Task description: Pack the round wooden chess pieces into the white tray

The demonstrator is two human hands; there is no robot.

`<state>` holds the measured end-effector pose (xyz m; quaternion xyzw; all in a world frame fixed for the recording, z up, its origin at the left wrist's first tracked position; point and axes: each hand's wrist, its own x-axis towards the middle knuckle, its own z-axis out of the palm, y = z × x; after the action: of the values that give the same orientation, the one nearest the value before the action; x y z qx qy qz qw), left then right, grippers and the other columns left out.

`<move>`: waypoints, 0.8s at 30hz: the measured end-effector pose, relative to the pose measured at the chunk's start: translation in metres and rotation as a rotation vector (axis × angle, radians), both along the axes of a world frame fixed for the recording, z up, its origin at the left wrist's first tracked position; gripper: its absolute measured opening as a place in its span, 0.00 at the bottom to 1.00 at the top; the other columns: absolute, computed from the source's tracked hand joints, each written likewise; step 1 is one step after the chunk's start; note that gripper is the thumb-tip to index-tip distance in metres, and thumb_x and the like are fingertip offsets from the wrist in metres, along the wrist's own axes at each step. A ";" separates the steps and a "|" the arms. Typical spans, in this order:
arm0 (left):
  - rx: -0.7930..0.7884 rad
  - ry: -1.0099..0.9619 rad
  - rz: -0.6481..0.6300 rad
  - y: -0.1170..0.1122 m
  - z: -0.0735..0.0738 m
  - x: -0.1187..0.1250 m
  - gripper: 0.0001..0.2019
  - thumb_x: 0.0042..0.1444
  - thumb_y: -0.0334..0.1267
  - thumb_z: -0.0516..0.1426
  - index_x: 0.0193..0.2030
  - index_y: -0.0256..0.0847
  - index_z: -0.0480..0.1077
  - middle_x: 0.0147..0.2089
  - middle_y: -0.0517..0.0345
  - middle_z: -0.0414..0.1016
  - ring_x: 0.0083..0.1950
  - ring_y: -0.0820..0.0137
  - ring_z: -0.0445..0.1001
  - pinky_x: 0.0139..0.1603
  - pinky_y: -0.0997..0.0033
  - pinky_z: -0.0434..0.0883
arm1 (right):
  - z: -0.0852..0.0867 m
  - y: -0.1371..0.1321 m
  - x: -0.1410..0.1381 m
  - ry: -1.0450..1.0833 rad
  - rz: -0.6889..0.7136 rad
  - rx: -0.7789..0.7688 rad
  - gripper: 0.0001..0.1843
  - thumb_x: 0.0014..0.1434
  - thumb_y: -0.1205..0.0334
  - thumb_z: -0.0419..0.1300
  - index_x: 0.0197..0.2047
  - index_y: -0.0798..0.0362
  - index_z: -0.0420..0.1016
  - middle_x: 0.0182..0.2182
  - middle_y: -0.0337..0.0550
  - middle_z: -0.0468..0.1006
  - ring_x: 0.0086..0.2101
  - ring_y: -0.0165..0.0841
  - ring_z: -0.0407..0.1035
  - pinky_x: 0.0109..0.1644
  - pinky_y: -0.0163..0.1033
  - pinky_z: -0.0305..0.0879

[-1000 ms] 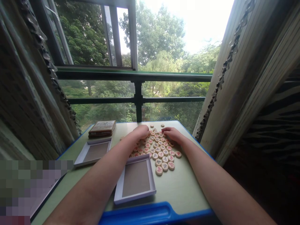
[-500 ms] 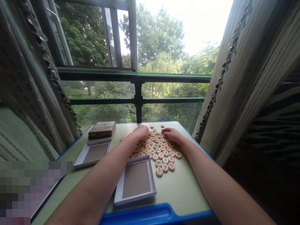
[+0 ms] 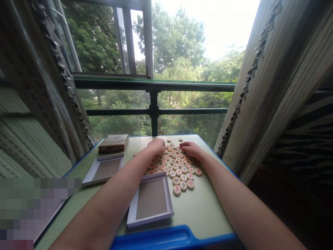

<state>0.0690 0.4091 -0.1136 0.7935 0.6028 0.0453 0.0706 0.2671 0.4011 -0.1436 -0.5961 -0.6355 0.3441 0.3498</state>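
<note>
Round wooden Chinese chess pieces with red or dark characters lie spread across the middle of the light green table. My left hand rests at the far left side of the spread, back up; its fingers curl down out of sight behind the hand. Opposite it, my right hand lies low at the far right side, fingers reaching inward and touching or almost touching pieces, with nothing visibly gripped. Some pieces on the left are hidden by my left forearm. An open shallow box tray lies below the pieces, partly under that forearm in view.
A second shallow box tray stands to the left, with a brown box behind it. The table has a raised blue front edge. Curtains flank the window and green railing beyond.
The view shifts very slightly and the left curtain hangs further right. My hands, the pieces and the trays stay almost the same.
</note>
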 end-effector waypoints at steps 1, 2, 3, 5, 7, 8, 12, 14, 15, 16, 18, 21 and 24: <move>0.009 -0.009 -0.001 0.000 0.000 0.000 0.10 0.50 0.33 0.54 0.36 0.40 0.76 0.40 0.50 0.78 0.40 0.64 0.74 0.39 0.73 0.68 | 0.000 0.000 0.000 -0.003 0.002 0.000 0.17 0.49 0.72 0.56 0.42 0.58 0.77 0.39 0.47 0.79 0.36 0.31 0.71 0.41 0.33 0.65; 0.021 -0.018 0.000 0.000 0.001 0.000 0.11 0.50 0.32 0.53 0.38 0.40 0.76 0.42 0.50 0.77 0.42 0.64 0.74 0.40 0.73 0.68 | 0.000 -0.001 0.000 -0.006 0.004 -0.001 0.17 0.49 0.72 0.55 0.42 0.59 0.77 0.39 0.48 0.79 0.36 0.31 0.71 0.41 0.33 0.65; 0.036 -0.026 0.001 0.000 0.001 0.001 0.12 0.51 0.32 0.53 0.40 0.41 0.75 0.45 0.50 0.76 0.45 0.63 0.73 0.42 0.72 0.68 | 0.001 -0.001 0.000 -0.008 0.005 -0.002 0.17 0.49 0.72 0.55 0.42 0.59 0.77 0.39 0.48 0.79 0.36 0.31 0.71 0.41 0.33 0.65; 0.068 -0.038 -0.002 0.001 0.000 0.001 0.15 0.52 0.31 0.51 0.45 0.41 0.74 0.51 0.48 0.73 0.50 0.61 0.71 0.46 0.69 0.67 | 0.000 -0.001 0.000 -0.008 0.010 -0.001 0.16 0.49 0.72 0.55 0.42 0.59 0.77 0.39 0.48 0.79 0.36 0.31 0.71 0.40 0.32 0.65; 0.088 -0.045 -0.016 0.002 -0.002 0.002 0.18 0.53 0.30 0.50 0.49 0.42 0.71 0.56 0.49 0.69 0.54 0.59 0.68 0.49 0.68 0.66 | 0.000 -0.001 0.000 -0.005 0.014 0.005 0.16 0.49 0.72 0.55 0.42 0.59 0.77 0.39 0.48 0.78 0.36 0.30 0.71 0.40 0.32 0.65; 0.088 -0.046 -0.026 0.003 -0.004 0.002 0.19 0.54 0.30 0.49 0.51 0.43 0.70 0.57 0.49 0.68 0.56 0.59 0.67 0.50 0.68 0.66 | 0.001 -0.001 0.000 -0.005 0.013 0.005 0.16 0.49 0.72 0.55 0.42 0.59 0.77 0.39 0.48 0.78 0.36 0.30 0.71 0.40 0.32 0.65; 0.046 -0.048 -0.049 0.007 -0.012 0.003 0.19 0.54 0.30 0.49 0.52 0.41 0.69 0.57 0.48 0.69 0.54 0.60 0.69 0.49 0.68 0.66 | 0.001 0.000 0.000 -0.010 -0.001 -0.016 0.17 0.50 0.73 0.55 0.44 0.60 0.76 0.40 0.49 0.78 0.36 0.30 0.70 0.38 0.31 0.65; 0.026 -0.052 -0.050 0.008 -0.015 0.002 0.19 0.53 0.30 0.50 0.52 0.41 0.69 0.55 0.48 0.70 0.52 0.60 0.70 0.47 0.69 0.67 | 0.000 0.000 0.000 -0.004 0.000 -0.014 0.18 0.50 0.73 0.55 0.44 0.60 0.76 0.40 0.49 0.78 0.36 0.30 0.70 0.38 0.31 0.64; 0.019 -0.056 -0.048 0.009 -0.016 0.002 0.19 0.53 0.30 0.51 0.52 0.41 0.68 0.54 0.48 0.71 0.51 0.60 0.71 0.46 0.69 0.67 | 0.000 0.001 0.001 -0.001 0.000 -0.010 0.17 0.50 0.73 0.55 0.44 0.60 0.76 0.40 0.49 0.78 0.35 0.30 0.70 0.38 0.31 0.64; 0.014 -0.062 -0.046 0.009 -0.016 0.002 0.19 0.52 0.30 0.51 0.52 0.42 0.68 0.54 0.48 0.71 0.51 0.60 0.71 0.46 0.69 0.67 | -0.001 0.001 0.001 0.001 0.000 -0.007 0.17 0.49 0.73 0.56 0.43 0.60 0.76 0.39 0.49 0.78 0.35 0.30 0.70 0.38 0.31 0.64; 0.008 -0.076 -0.038 0.009 -0.017 0.001 0.21 0.51 0.29 0.53 0.53 0.42 0.67 0.54 0.49 0.71 0.51 0.60 0.71 0.45 0.70 0.67 | -0.002 0.002 0.002 0.002 -0.003 -0.005 0.17 0.49 0.73 0.56 0.42 0.59 0.77 0.38 0.47 0.79 0.34 0.29 0.70 0.37 0.30 0.64; 0.013 -0.106 -0.031 0.010 -0.016 -0.001 0.24 0.50 0.26 0.53 0.56 0.43 0.66 0.56 0.50 0.70 0.52 0.61 0.70 0.46 0.71 0.67 | -0.003 0.003 0.002 0.010 0.000 -0.010 0.17 0.48 0.73 0.56 0.43 0.59 0.77 0.37 0.47 0.79 0.32 0.28 0.70 0.35 0.30 0.64; 0.028 -0.138 -0.012 0.011 -0.015 -0.003 0.25 0.51 0.26 0.52 0.57 0.42 0.64 0.57 0.50 0.69 0.53 0.62 0.70 0.47 0.73 0.66 | -0.004 0.004 0.002 0.013 0.003 -0.018 0.18 0.49 0.73 0.55 0.44 0.60 0.76 0.36 0.48 0.78 0.32 0.28 0.70 0.34 0.30 0.64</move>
<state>0.0661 0.4198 -0.1282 0.7928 0.5912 0.1080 0.1012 0.2693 0.4054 -0.1476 -0.5960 -0.6311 0.3542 0.3478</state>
